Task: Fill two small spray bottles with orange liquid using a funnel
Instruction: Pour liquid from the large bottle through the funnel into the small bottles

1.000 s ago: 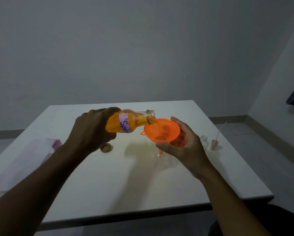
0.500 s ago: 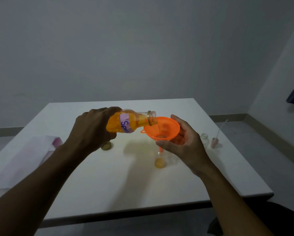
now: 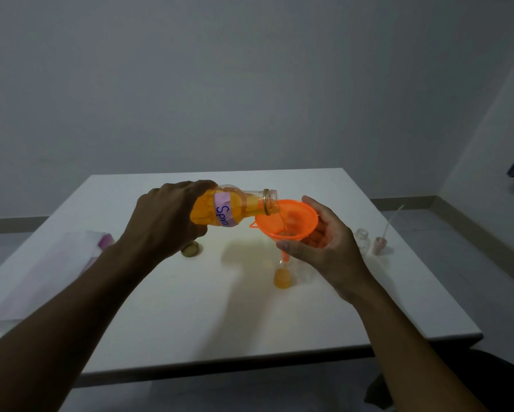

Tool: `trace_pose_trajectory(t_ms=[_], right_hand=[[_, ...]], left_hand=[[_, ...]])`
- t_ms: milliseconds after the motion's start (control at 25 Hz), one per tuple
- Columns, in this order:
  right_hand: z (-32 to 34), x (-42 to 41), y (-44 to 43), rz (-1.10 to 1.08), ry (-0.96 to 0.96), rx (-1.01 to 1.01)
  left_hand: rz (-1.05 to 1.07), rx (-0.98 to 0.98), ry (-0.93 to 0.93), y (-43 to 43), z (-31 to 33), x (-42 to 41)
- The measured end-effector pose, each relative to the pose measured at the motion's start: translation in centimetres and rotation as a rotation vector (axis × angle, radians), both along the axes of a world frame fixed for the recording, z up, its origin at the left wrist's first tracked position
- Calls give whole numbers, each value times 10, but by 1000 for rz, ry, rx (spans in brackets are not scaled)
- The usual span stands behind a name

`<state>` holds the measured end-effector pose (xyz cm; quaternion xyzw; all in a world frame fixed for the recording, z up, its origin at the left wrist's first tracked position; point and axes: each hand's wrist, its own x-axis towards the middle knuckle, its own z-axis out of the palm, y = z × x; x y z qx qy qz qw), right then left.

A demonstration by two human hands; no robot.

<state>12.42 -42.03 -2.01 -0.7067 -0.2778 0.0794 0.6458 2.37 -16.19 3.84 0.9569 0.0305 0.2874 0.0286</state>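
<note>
My left hand (image 3: pixel 166 217) grips a tilted plastic bottle of orange liquid (image 3: pixel 234 208) with a pale purple label. Its mouth rests over the rim of an orange funnel (image 3: pixel 287 220), and a thin stream runs into it. My right hand (image 3: pixel 327 243) curls round the funnel's far side and holds it. The funnel's spout sits in a small clear spray bottle (image 3: pixel 282 275) standing on the white table (image 3: pixel 220 322); orange liquid fills its lower part. A second small clear bottle (image 3: pixel 363 239) stands empty at the right.
A spray pump head with a long tube (image 3: pixel 380 243) stands beside the second bottle. A gold bottle cap (image 3: pixel 190 249) lies behind my left wrist. White and pink packaging (image 3: pixel 56 263) lies at the table's left edge. A dark seat (image 3: pixel 472 382) is at bottom right.
Orange liquid has risen in the small bottle under the funnel, which looked empty a second ago. Both hands have held almost still while the pour went on.
</note>
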Motion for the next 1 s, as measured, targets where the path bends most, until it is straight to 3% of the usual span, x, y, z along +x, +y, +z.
trace_pose_trajectory(t_ms=[1000], right_hand=[[-4,3,1,3,1,21]], left_hand=[[12,19,1,-1,1,0]])
